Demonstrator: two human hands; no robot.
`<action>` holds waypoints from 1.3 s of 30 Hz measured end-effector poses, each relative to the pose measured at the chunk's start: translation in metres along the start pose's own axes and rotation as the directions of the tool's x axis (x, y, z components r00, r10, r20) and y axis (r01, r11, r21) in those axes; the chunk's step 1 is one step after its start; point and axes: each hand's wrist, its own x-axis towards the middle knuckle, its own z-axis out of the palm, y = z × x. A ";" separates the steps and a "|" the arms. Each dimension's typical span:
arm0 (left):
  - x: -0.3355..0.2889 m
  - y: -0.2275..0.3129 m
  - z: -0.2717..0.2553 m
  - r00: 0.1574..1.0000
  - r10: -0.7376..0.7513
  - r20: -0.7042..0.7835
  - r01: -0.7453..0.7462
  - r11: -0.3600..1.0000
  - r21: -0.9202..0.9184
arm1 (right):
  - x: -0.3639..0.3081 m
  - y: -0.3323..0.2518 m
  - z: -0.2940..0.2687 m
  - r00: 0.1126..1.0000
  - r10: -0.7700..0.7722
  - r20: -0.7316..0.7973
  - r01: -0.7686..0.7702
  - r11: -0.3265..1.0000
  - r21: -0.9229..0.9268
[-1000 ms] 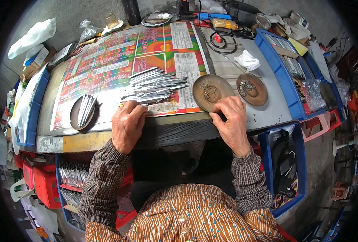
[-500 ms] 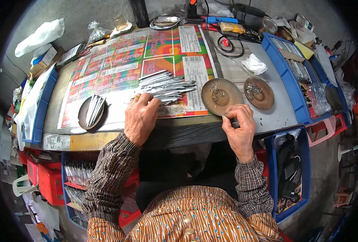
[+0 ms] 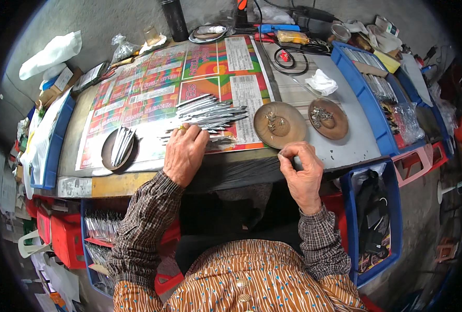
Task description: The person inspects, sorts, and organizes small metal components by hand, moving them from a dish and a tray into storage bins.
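Observation:
A loose pile of thin silver strips (image 3: 210,112) lies on the colourful printed sheet. At its near left edge my left hand (image 3: 185,155) rests with curled fingers, a yellow band on one of them; the fingertips are hidden, though slim silver ends peek out beside them. My right hand (image 3: 302,174) hovers at the table's front edge, thumb and forefinger pinched together; anything between them is too small to see. Just beyond it sits a round brown dish (image 3: 264,138) holding a few tiny metal pieces (image 3: 276,122). A second brown dish (image 3: 337,130) carries more small metal bits (image 3: 322,117).
Left of my left hand, a dark bowl (image 3: 107,156) holds several silver strips. Blue trays (image 3: 363,104) with packed strips flank the table's right side. A crumpled white tissue (image 3: 322,82), a black cable (image 3: 293,67) and a black cylinder (image 3: 174,21) occupy the back.
My right hand has shifted left and slightly nearer to me, off the rim of the dish, its pinch still closed. The left hand stays by the strips. The whole view has moved a little.

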 end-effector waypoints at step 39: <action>-0.052 0.103 -0.047 0.775 -0.358 0.521 0.534 -0.071 -0.843 | -0.031 -0.049 0.014 0.963 0.174 0.204 -0.242 0.892 0.383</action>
